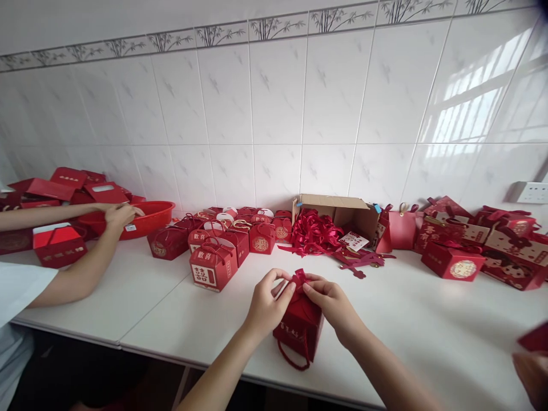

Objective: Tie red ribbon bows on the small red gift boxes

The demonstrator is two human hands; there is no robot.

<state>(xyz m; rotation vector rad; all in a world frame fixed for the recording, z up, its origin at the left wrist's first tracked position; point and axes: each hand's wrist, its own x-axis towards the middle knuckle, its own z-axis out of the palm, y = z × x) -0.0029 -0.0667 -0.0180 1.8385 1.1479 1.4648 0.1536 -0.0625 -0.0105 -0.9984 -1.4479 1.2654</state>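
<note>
A small red gift box [297, 328] stands near the front edge of the white table, with a twisted red cord handle [295, 364] hanging down its near side. On its top is a shiny red ribbon [301, 278]. My left hand [270, 302] pinches the ribbon from the left, thumb against fingers. From the right, my right hand [329, 299] pinches the same ribbon, its fingertips close to the left ones. The fingers cover part of the ribbon, so the form of its knot or bow is partly hidden.
Behind stand several red gift boxes [213, 268]. A cardboard box [334, 201] spills red ribbons [314, 231]. More boxes [454, 261] line the right. At left, a co-worker's hands [122, 216] are over a red plastic basin [160, 212]. Another person's hand [531, 377] shows at the right edge.
</note>
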